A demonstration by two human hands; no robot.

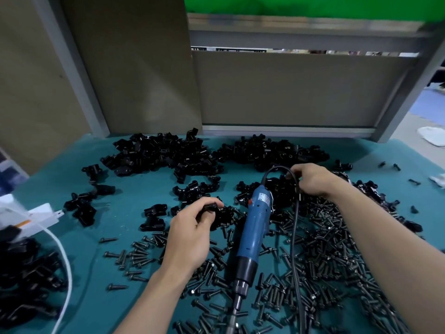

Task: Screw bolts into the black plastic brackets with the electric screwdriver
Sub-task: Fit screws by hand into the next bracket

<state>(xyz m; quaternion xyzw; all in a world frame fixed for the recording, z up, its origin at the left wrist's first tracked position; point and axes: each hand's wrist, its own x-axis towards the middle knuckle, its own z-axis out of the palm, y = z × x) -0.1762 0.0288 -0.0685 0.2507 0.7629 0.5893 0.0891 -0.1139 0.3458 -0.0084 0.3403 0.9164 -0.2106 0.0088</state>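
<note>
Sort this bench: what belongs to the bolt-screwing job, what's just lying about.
Job: blue screwdriver, its black cord, loose bolts, bracket piles, the bracket the left hand grips.
Lying about: white cable, white box, crumpled white scrap.

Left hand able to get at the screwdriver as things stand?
Reach, probably yes: the screwdriver lies uncovered just beside the left hand. But that hand grips a bracket, so its grip isn't free.
</note>
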